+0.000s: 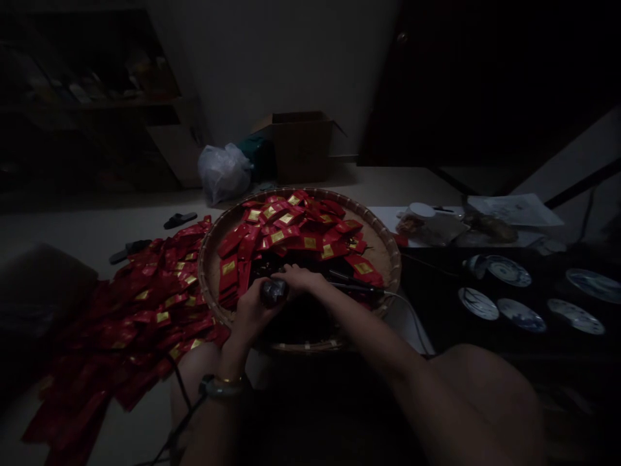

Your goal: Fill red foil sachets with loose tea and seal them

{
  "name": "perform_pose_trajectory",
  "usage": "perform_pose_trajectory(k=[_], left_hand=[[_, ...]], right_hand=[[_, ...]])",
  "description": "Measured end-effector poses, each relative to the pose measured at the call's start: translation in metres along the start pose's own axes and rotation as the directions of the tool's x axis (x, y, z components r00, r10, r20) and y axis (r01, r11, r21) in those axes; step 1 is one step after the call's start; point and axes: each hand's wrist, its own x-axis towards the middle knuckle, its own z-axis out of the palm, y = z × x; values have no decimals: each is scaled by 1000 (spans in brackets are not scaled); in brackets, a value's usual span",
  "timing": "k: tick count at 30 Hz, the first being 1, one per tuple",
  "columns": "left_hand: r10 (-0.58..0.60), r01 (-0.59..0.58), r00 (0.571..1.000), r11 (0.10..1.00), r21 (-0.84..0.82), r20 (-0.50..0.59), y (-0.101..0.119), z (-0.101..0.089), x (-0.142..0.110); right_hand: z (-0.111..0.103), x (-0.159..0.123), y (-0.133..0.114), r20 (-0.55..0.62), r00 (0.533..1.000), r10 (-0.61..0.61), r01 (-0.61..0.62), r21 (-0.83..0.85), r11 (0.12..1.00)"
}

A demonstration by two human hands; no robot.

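Observation:
Both my hands meet over the near side of a round woven bamboo tray (pixel 385 233). My left hand (pixel 250 307) is closed around a small dark, shiny object (pixel 274 291), perhaps a packet; its kind is hard to make out in the dim light. Just beyond it, my right hand (pixel 303 279) has its fingers bent down and closed, with the fingertips partly hidden. Red packets with gold labels (pixel 286 236) are heaped in the tray's far half. A dark, long tool with a pale cord (pixel 359 283) lies at the tray's right, beside my right wrist.
A large pile of red packets (pixel 160 310) spreads over the floor at left, near dark slippers (pixel 180 220). Behind the tray stand a cardboard box (pixel 303 149) and a white plastic bag (pixel 224 169). Patterned plates (pixel 508 270) lie on a dark surface at right.

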Motion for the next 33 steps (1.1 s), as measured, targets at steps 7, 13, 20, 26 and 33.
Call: perform_pose_trajectory(k=[7,13,20,26,33], left_hand=[[-17,17,1000,1000,-6,-15,1,-1,0],[-1,1,1000,1000,-6,-2,3,-1,1],[52,-52,999,999,8,11,6,3,2],[53,-53,999,998,21,3,1,6,2],[12,-11,999,1000,27,-31,4,10,3]], right_hand=[[3,-42,5,-20,1000,22,-23,-15,1000],[7,-63,10,-13,1000,-16,16,-19,1000],[19,-63,7,-81,996,46,-44,31,999],[23,-63,18,-307,947,93,-16,243,970],[-20,-75,14,-633,752,185,335,608,719]])
